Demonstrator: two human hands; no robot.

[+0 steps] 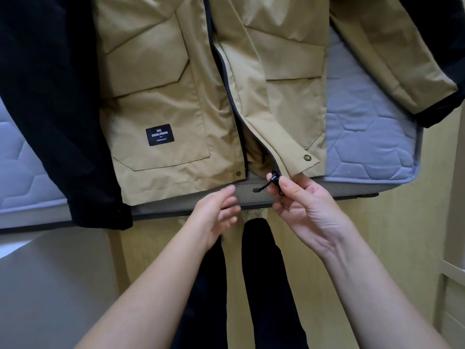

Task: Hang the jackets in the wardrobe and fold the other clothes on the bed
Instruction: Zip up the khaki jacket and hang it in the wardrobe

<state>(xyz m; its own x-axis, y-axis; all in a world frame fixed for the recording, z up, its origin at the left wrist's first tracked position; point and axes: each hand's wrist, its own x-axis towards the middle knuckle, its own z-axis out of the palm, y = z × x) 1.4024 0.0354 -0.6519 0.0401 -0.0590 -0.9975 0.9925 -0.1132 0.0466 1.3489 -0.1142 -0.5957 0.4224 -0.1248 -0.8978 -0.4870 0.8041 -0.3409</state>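
Tan jacket (161, 96), dark sleeves, unzipped on mattress (364, 127); right hand (299, 205) pinches zipper pull (273, 178); left hand (216, 215) relaxed, holding nothing.

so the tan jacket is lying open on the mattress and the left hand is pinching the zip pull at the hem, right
Not quite. In the head view it is the right hand that pinches the zip pull at the hem, not the left. The left hand is open just below the hem and holds nothing. The rest stands: the tan jacket lies open on the mattress.
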